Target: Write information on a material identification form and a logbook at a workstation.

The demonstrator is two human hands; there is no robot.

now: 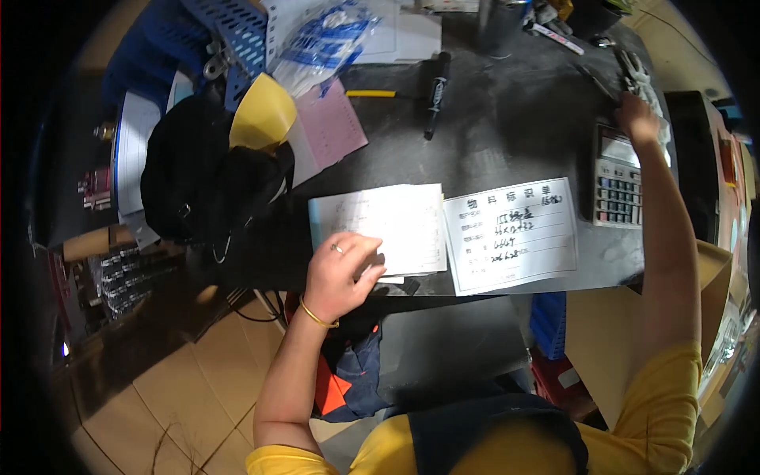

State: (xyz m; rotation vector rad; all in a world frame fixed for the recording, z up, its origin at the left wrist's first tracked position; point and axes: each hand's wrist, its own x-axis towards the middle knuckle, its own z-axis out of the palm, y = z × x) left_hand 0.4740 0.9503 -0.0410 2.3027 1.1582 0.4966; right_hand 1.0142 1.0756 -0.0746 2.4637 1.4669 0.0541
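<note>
My left hand [344, 273] rests on a white paper pad [404, 222] at the desk's near side. Its fingers are bent, the thumb stands apart from them, and I see nothing held. Right of the pad lies a handwritten form sheet [514, 233], slightly tilted. My right arm stretches to the far right, past a calculator [617, 186]. There my right hand [637, 123] has its fingers drawn together at the end of a thin, dark, pen-like stick [595, 81]. The fingertips are small and partly hidden. Pale gloves [633, 67] lie just beside that hand.
A black marker [437, 95] and a yellow-handled tool [372, 93] lie mid-desk. A black bag [198, 166], pink paper [332, 131], plastic wrap [324, 43] and blue racks [229, 39] crowd the left. At the back stand a dark cup [503, 28] and a white marker [558, 38].
</note>
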